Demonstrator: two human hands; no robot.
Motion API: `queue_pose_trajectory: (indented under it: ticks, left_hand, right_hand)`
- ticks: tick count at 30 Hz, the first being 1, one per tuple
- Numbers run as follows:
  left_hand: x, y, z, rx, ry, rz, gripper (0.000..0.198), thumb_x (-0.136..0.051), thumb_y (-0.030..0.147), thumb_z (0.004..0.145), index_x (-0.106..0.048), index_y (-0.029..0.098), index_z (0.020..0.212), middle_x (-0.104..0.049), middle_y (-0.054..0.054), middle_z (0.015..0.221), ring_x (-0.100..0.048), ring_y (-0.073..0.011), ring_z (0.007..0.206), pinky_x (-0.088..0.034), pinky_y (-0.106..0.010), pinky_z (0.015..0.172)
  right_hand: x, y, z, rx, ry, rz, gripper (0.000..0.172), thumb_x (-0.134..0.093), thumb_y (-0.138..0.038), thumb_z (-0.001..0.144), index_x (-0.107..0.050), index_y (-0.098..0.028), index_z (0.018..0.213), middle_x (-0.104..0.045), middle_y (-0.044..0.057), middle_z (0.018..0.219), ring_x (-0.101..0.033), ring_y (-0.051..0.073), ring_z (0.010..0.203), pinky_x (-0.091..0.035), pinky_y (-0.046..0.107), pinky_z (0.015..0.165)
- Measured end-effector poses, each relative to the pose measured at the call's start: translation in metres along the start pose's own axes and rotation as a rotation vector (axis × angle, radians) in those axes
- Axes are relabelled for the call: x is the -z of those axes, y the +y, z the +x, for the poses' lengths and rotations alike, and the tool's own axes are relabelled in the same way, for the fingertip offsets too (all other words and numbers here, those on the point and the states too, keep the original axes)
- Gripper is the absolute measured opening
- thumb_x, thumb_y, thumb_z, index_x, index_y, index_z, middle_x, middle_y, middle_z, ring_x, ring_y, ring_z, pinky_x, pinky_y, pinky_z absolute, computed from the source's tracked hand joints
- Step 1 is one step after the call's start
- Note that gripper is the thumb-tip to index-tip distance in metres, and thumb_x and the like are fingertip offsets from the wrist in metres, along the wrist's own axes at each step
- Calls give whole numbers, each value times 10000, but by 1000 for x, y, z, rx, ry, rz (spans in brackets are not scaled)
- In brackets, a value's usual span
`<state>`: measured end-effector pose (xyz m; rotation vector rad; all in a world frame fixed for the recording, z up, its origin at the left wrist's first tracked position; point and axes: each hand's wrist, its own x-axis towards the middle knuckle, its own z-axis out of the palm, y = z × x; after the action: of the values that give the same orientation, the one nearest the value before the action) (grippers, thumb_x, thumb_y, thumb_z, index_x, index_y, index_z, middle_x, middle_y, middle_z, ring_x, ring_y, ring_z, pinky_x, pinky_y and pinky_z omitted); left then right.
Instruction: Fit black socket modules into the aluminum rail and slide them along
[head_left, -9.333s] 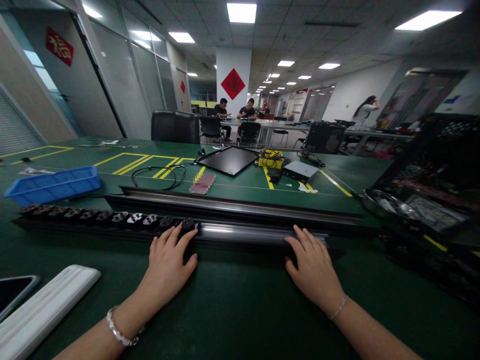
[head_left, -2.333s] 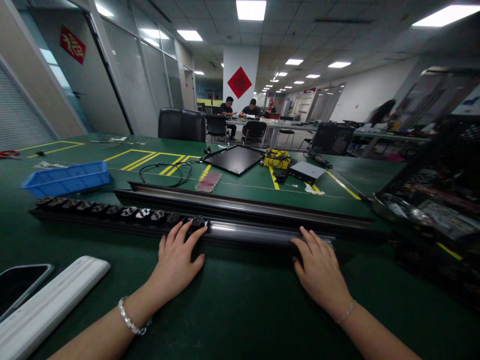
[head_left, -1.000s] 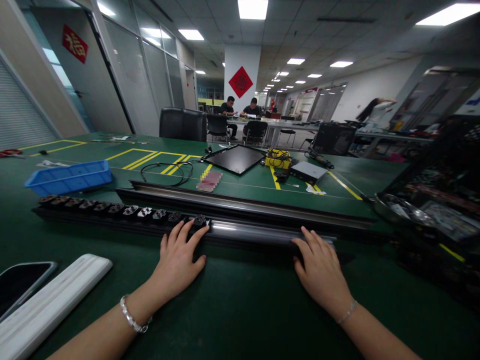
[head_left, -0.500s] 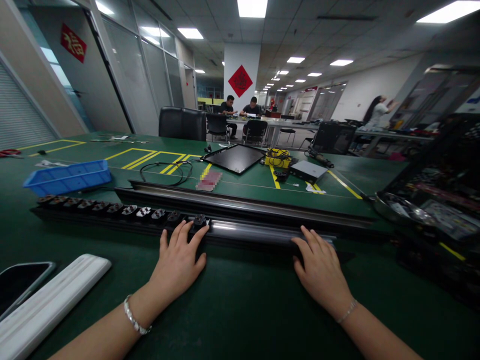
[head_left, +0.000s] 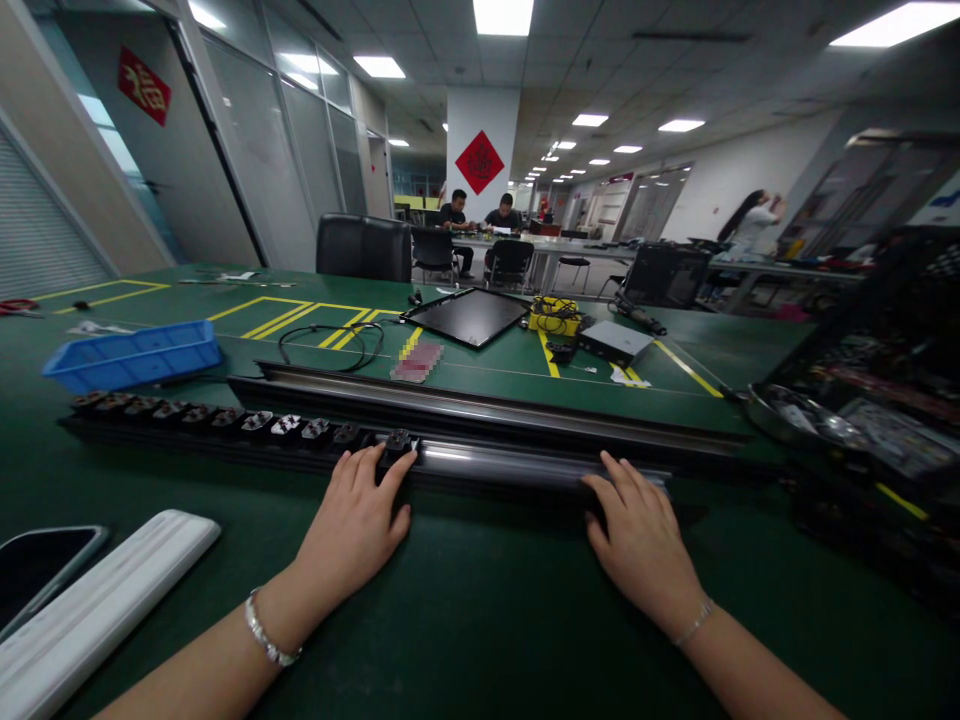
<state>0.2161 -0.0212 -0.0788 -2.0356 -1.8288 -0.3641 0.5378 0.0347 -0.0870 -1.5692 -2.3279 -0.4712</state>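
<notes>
A long black metal rail [head_left: 510,465] lies across the table in front of me, its right half showing a shiny bare channel. Several small black socket-like modules [head_left: 257,420] sit in a row along its left half. My left hand [head_left: 356,515] rests on the rail's near edge, its index fingertip at the rightmost module [head_left: 399,440]. Its thumb stands apart from the other fingers. Toward the rail's right end, my right hand [head_left: 641,530] lies with fingers stretched over the top and the thumb at the near side. Neither hand wraps round anything.
Behind it lies a second black rail [head_left: 487,400]. A blue bin [head_left: 135,355] stands at left, above a white bar [head_left: 112,600] and a phone [head_left: 45,565]. Farther back are a black panel [head_left: 469,317], yellow box [head_left: 555,316] and grey box [head_left: 616,342]. A metal bowl [head_left: 780,410] sits right.
The outer fingers of my left hand have drawn closer together and the hand has shifted very slightly. My right hand and the rails stay put.
</notes>
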Motion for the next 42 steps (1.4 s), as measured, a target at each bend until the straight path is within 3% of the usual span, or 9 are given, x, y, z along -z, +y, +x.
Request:
queue_pose_trajectory:
  ticks: [42]
  left_hand:
    - [-3, -5, 1, 28, -34, -75, 528, -516, 302, 768, -454, 273, 1292, -496, -116, 1217, -438, -303, 1167, -306, -511, 1007]
  right_hand:
    - [0, 0, -1, 6, 37, 28, 345, -453, -206, 803, -555, -188, 1132, -429, 123, 1374, -348, 285, 1279, -330, 475, 995]
